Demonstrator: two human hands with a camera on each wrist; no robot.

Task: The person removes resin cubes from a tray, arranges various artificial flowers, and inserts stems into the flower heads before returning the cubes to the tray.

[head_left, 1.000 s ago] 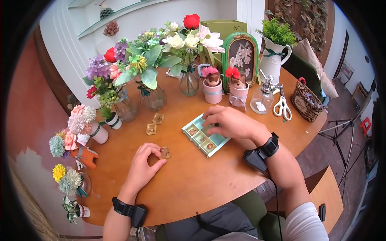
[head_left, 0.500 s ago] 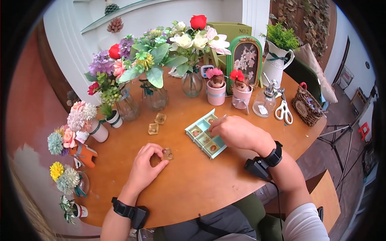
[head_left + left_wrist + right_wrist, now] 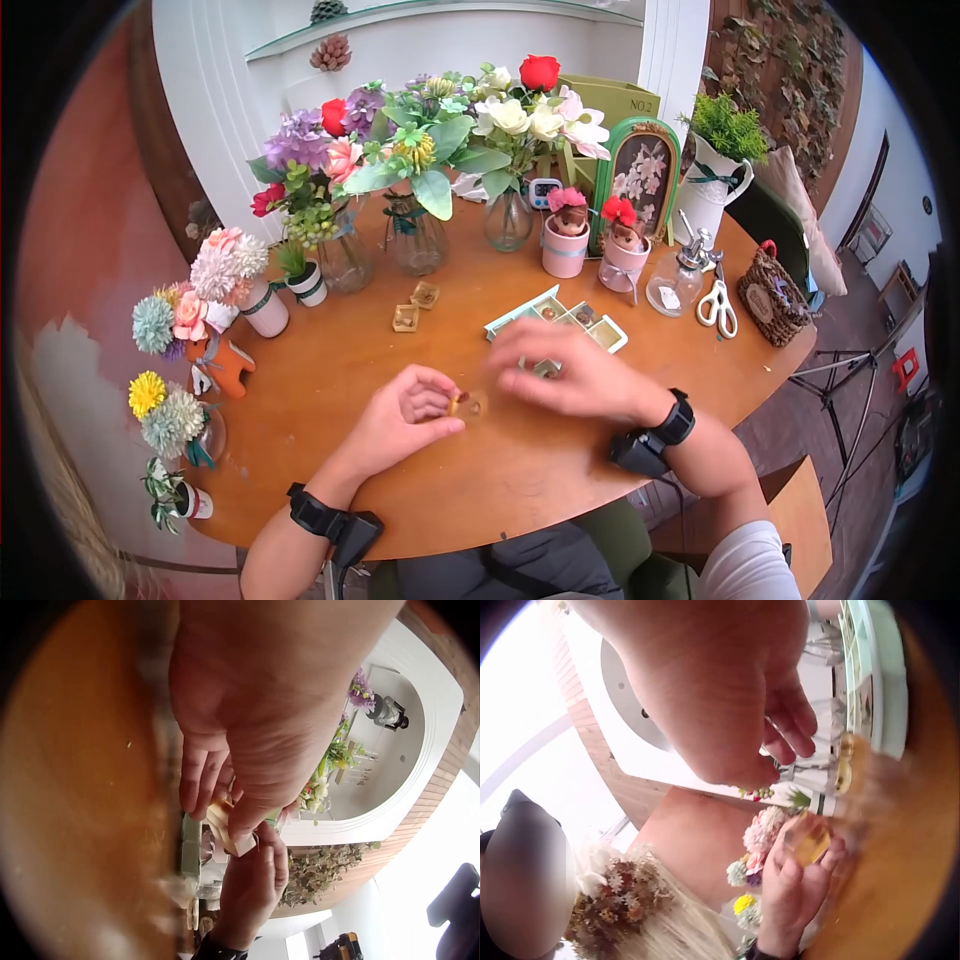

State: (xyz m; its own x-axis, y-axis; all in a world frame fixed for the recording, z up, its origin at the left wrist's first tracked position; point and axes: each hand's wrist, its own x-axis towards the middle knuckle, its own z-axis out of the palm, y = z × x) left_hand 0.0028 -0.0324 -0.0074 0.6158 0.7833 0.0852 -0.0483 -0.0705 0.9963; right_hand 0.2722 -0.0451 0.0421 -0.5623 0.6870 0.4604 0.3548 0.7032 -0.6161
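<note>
My left hand (image 3: 408, 415) pinches a small amber see-through square box (image 3: 467, 404) between thumb and fingers, just above the table. In the right wrist view that box (image 3: 810, 838) shows at the left hand's fingertips. Beside it on the right, my right hand (image 3: 565, 368) hovers palm down, blurred, fingers loosely extended and apart. Nothing shows between its fingers (image 3: 799, 712) in the right wrist view. Under and behind this hand lies a mint-green divided tray (image 3: 520, 312) with small amber boxes in some compartments; the hand covers part of it.
Two more amber boxes, one nearer (image 3: 405, 318) and one behind (image 3: 425, 295), lie toward the back. Flower vases (image 3: 415, 245) line the back and left. Pink doll pots (image 3: 566, 250), a glass spray bottle (image 3: 672, 285), scissors (image 3: 717, 308) and a woven basket (image 3: 775, 300) stand back right.
My right hand has left the tray and come left toward my left hand, its fingers spreading. My left hand has lifted its amber box and shifted right. The head view has tilted slightly.
</note>
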